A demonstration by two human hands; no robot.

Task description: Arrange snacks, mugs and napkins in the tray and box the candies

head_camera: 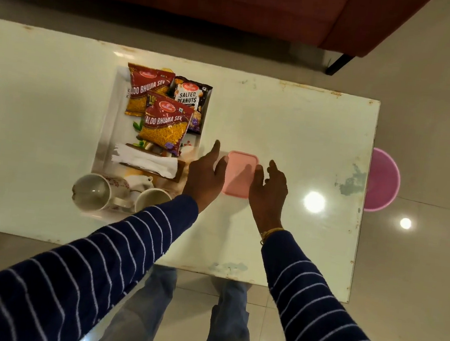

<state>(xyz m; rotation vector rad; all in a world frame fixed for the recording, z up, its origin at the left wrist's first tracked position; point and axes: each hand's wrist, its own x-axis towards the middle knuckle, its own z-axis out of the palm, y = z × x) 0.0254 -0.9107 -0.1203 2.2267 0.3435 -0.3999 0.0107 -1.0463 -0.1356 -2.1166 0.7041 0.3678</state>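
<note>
Both hands are spread wide, one on each side of the small pink plastic box [239, 173] on the white desk [293, 127]: the left hand [206, 176] and right hand [267, 192] touch its sides. Left of it, the white tray [109, 118] holds two white mugs [95, 192], white napkins [146, 161] and, farthest, the red and yellow snack packets [164, 124].

White table [294, 122] — tray [108, 129], pink box [239, 169]

A white table [294, 116], its edges chipped and stained, is spread beneath the fingers. A pink bucket [384, 180] is seen on the tiled floor [435, 110] well right of them, and a red sofa [237, 0] lies far beyond the fingertips.
</note>
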